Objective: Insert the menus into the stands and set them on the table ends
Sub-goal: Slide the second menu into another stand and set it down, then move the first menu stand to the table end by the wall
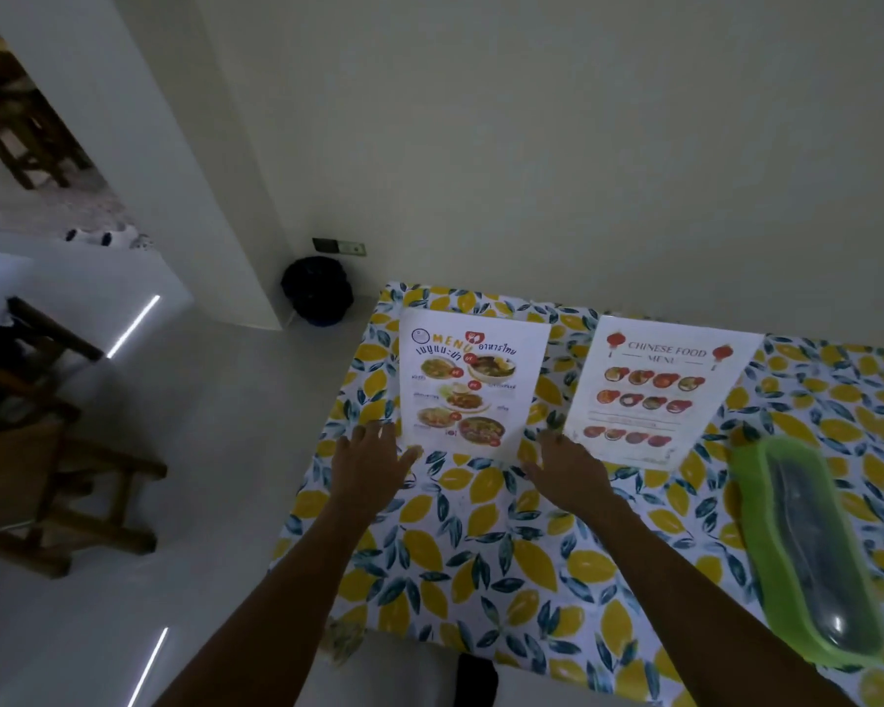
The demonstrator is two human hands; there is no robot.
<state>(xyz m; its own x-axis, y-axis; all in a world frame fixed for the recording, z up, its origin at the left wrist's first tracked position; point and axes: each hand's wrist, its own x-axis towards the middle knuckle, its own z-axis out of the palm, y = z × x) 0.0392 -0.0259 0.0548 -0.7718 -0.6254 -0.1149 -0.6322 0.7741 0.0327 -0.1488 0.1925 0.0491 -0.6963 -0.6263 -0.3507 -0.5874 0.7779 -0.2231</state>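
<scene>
Two menus stand near the far edge of the lemon-print table (486,568). The Thai food menu (468,387) is on the left and seems to sit in a clear stand. To its right is the Chinese food menu (657,387). My left hand (373,464) is spread by the lower left corner of the Thai menu, fingertips at its edge. My right hand (570,472) is spread by that menu's lower right corner, between the two menus. Neither hand grips anything that I can see.
A green plastic lidded container (812,548) lies on the table's right side. A pale wall rises right behind the table. Left of the table are white floor, a dark bag (317,290) by the wall, and wooden chairs (57,466).
</scene>
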